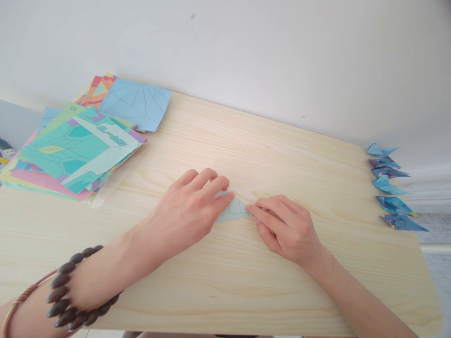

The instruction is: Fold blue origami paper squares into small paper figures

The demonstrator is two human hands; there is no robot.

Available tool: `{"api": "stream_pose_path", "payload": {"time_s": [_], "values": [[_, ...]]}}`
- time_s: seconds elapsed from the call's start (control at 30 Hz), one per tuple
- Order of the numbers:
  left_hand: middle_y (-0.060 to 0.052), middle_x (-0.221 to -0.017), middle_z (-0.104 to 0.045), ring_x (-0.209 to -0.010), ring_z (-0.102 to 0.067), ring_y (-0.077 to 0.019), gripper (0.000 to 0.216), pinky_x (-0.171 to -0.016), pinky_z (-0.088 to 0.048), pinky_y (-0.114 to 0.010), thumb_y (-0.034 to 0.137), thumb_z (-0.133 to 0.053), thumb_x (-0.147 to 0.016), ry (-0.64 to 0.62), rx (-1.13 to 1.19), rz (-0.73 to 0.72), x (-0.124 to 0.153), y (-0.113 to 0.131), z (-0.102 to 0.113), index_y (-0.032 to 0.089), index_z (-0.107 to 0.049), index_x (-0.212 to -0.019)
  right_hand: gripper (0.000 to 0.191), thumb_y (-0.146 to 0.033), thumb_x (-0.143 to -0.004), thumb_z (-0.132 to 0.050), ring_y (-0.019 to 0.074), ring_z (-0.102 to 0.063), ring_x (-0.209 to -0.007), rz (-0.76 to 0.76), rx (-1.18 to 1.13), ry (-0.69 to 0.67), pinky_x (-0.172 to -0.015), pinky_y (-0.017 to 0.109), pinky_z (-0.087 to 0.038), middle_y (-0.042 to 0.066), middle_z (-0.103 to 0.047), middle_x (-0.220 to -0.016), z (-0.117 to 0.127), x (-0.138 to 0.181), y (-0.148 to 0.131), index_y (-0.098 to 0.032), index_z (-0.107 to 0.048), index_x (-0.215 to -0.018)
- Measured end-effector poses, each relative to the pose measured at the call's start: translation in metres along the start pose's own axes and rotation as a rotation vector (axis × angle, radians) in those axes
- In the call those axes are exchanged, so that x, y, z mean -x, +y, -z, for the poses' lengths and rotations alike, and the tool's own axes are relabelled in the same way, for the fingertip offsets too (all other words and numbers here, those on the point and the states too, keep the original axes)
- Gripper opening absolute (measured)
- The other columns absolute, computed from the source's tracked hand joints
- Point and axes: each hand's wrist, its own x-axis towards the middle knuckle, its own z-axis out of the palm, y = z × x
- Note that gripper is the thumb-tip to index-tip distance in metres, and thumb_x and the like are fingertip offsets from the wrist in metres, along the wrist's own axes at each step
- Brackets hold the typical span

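Far left of the folded paper (237, 210) is a messy pile of flat, bright printed sheets (81, 145), too many to count. One blue sheet (141, 103) with thin lines lies behind and left of it. Touching its left side is the left hand (195, 204), fingers bent, thumb on top; I can't tell if it grips. That arm wears two bracelets (60, 280). The one folded paper is pale blue, pointed, on the wood-grained worktop (218, 277). The right hand (285, 227) bends its fingers at its right tip, maybe pinching, maybe pressing. Far right of it, six pointed blue paper shapes (387, 184) make a row.
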Motion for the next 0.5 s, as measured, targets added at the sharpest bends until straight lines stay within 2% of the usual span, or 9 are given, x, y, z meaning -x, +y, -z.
{"api": "stream_pose_path", "payload": {"time_s": [0.13,0.33,0.5], "values": [[-0.010,-0.107,-0.058,-0.103,-0.050,-0.0253,0.032,-0.080,-0.046,-0.037,0.007,-0.035,-0.087,-0.025,-0.007,-0.047,0.007,0.007,0.000,0.011,-0.058,-0.108,0.028,-0.007,-0.075,-0.053,0.0168,-0.055,-0.077,-0.004,0.010,0.008,-0.064,0.029,-0.047,0.006,-0.064,-0.089,-0.001,0.001,-0.001,-0.014,-0.063,-0.100],[-0.012,-0.127,-0.049,-0.119,-0.042,-0.0291,0.043,-0.090,-0.043,-0.043,0.004,-0.036,-0.084,-0.043,0.005,-0.045,0.024,0.017,0.000,0.015,-0.048,-0.124,0.028,-0.007,-0.075,-0.054,0.0162,-0.054,-0.078,-0.013,0.008,0.011,-0.066,0.029,-0.046,0.006,-0.065,-0.090,-0.003,0.003,-0.001,-0.014,-0.063,-0.101],[-0.012,-0.123,-0.053,-0.120,-0.042,-0.0308,0.046,-0.092,-0.042,-0.044,0.002,-0.041,-0.081,-0.024,-0.010,0.027,0.030,0.027,-0.006,0.013,-0.047,-0.125,0.031,-0.009,-0.075,-0.054,0.0157,-0.054,-0.077,-0.026,0.029,-0.003,-0.064,0.029,-0.045,0.006,-0.064,-0.093,-0.003,0.003,-0.001,-0.015,-0.063,-0.104]]}}
